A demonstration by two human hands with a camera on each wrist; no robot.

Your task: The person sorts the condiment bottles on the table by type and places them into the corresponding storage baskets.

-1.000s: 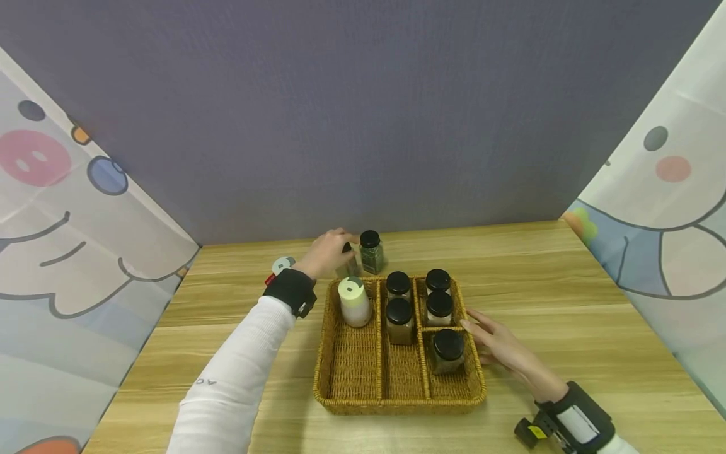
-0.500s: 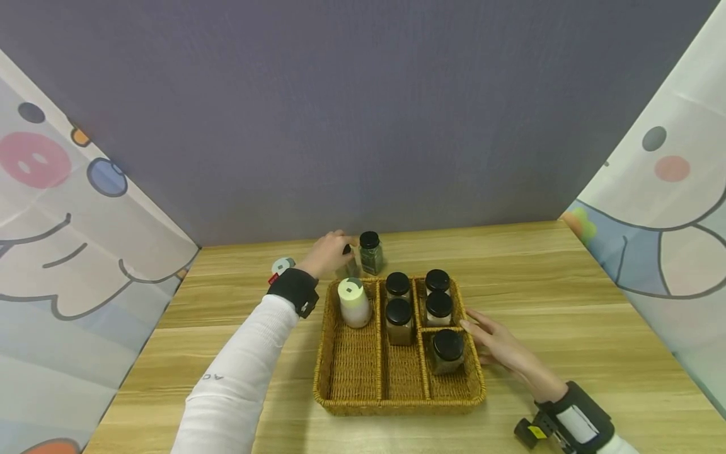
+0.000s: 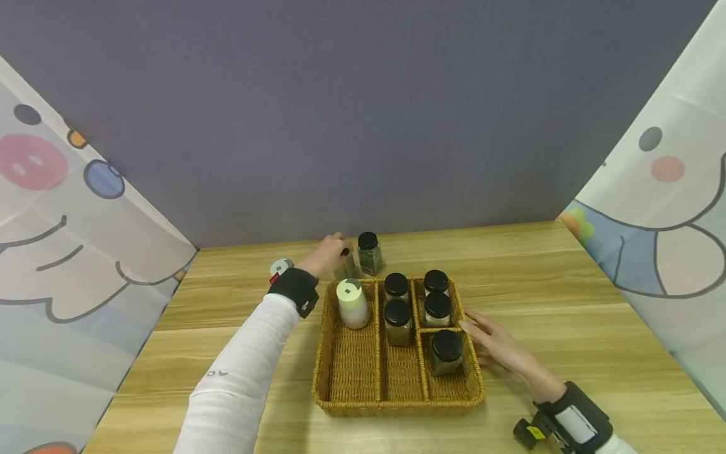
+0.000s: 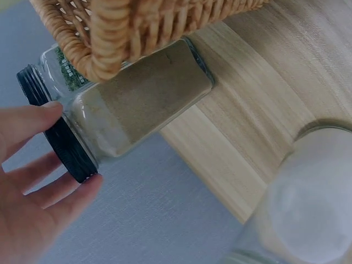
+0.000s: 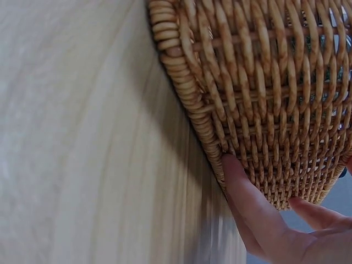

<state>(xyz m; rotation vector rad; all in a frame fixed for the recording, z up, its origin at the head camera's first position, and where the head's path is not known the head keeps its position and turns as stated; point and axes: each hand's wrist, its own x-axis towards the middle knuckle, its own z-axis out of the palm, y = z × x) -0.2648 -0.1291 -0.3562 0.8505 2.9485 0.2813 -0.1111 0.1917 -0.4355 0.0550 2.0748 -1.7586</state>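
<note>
My left hand is behind the basket's rear left corner. It pinches the black lid of a glass spice jar between thumb and fingertips; brown powder fills most of that jar. A second jar with green dried herbs stands beside it on the table. The wicker basket has several compartments. My right hand touches the basket's right side, its fingers against the outer wall and one fingertip near the rim.
Within the basket are a white bottle with a pale yellow top and several black-lidded jars. A round-topped container with a red label is partly behind my left wrist. A grey wall rises behind the wooden table.
My left forearm has shifted slightly to the right, while the left hand stays at the same jar's lid. The right hand and basket hold their places.
</note>
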